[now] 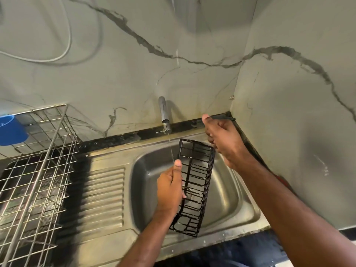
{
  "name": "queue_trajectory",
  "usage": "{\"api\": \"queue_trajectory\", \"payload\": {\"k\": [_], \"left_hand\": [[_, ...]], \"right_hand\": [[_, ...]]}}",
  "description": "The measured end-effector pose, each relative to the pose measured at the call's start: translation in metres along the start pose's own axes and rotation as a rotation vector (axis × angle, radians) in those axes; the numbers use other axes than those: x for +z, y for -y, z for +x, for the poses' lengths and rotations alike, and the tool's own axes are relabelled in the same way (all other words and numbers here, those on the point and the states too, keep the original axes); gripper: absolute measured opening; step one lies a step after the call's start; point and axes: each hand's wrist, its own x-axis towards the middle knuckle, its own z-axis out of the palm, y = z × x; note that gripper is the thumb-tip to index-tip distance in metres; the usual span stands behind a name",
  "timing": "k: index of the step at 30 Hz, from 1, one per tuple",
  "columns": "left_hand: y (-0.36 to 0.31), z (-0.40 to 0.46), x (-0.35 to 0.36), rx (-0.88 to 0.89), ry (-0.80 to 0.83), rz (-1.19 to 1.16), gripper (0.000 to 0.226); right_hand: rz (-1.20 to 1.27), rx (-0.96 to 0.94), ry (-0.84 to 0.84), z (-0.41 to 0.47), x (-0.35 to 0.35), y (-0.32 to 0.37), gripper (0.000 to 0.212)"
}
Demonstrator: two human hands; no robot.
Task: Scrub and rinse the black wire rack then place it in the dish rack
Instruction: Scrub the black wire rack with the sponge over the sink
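Black wire rack (194, 186) sits tilted over the steel sink (238, 205), long axis running from near the tap toward you, lower end close to the sink's front rim. Your left hand (169, 186) has its grip closed around the rack's left long edge, thumb pointing up along the wire. Your right hand (223, 140) is at the rack's far right corner, fingers curled; whether that grip actually closes on the wire I cannot tell, as the hand is blurred. Tap (164, 114) runs a thin stream of water (170, 147), falling just beside your left thumb. Dish rack (38, 170), silver wire, stands on the worktop left of the drainboard (105, 195), well apart from the black rack. Blue cup (11, 131) rests in its far corner.
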Motion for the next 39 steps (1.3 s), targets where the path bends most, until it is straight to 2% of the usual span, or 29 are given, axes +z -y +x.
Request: {"api": "queue_trajectory", "payload": {"k": [7,9,12,16,18,19,22,26,29,32,36,39], "left_hand": [[-0.009,0.002,0.002,-0.08,0.06,0.024,0.048],[-0.012,0.002,0.003,-0.128,0.062,0.012,0.049],[-0.017,0.0,0.004,-0.195,0.052,-0.028,0.046],[-0.024,0.001,0.006,-0.245,0.022,-0.106,0.045],[-0.027,0.001,0.006,-0.241,0.008,-0.124,0.045],[-0.028,0.001,0.005,-0.239,0.005,-0.125,0.045],[-0.029,0.0,0.005,-0.266,0.002,-0.158,0.044],[-0.03,0.0,0.002,-0.33,-0.02,-0.195,0.044],[-0.031,0.0,-0.001,-0.369,-0.041,-0.273,0.043],[-0.032,0.003,-0.005,-0.399,-0.09,-0.341,0.041],[-0.024,0.006,-0.002,-0.434,-0.109,-0.388,0.041],[-0.02,0.003,0.007,-0.443,-0.105,-0.374,0.04]], "right_hand": [[-0.087,0.041,-0.027,0.011,0.012,-0.009,0.047],[-0.043,-0.011,-0.067,0.012,0.012,-0.013,0.047],[-0.103,-0.204,-0.151,0.007,0.014,-0.018,0.051],[-0.595,-0.538,-0.01,-0.007,0.019,-0.036,0.021],[-0.677,-0.697,0.033,-0.012,0.019,-0.047,0.018],[-0.621,-0.695,0.007,-0.013,0.019,-0.051,0.02],[-0.315,-0.534,-0.138,-0.009,0.011,-0.053,0.021],[-0.216,-0.527,-0.05,-0.013,0.009,-0.054,0.028],[-0.271,-0.592,-0.007,-0.025,0.006,-0.061,0.038],[-0.338,-0.544,-0.049,-0.033,-0.001,-0.083,0.051],[-0.471,-0.473,0.021,-0.032,-0.019,-0.11,0.047],[-0.578,-0.347,0.03,-0.032,-0.038,-0.116,0.043]]}}
